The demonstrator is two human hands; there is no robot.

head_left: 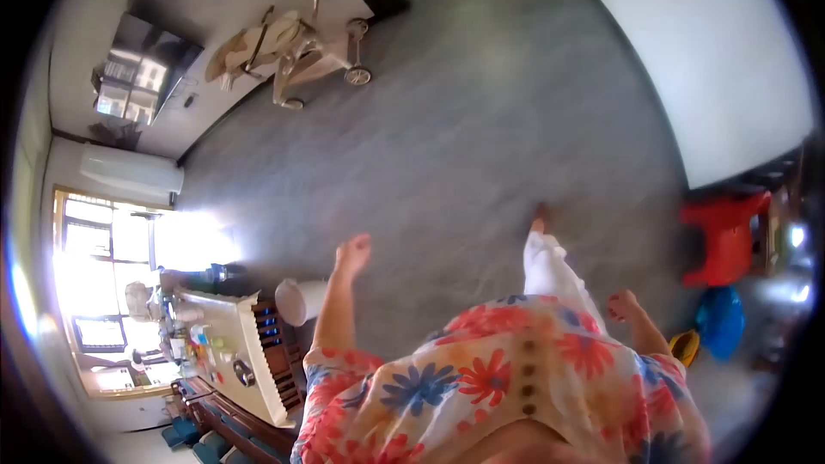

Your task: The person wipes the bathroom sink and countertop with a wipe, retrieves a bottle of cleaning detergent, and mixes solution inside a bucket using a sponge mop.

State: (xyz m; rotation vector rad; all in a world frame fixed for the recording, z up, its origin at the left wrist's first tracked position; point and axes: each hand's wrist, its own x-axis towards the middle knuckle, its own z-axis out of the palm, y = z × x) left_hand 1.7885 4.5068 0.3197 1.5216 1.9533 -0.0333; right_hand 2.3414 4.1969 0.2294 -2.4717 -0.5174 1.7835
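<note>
My left hand [353, 254] is held out over the grey floor [430, 146], its fingers curled in; no object shows in it. On the other side of my flowered shirt [507, 369], my right hand [622, 304] hangs low with curled fingers, and whatever it may hold is too small to make out. One foot [539, 218] is forward on the floor below white trousers [554, 275]. Neither hand touches any furniture.
A stroller [301, 56] stands by the wall at upper left, near a television [144, 69]. A white bin [299, 302] and a cluttered table [249, 352] are at left. A red stool [726, 239] and blue bag [719, 320] stand at right.
</note>
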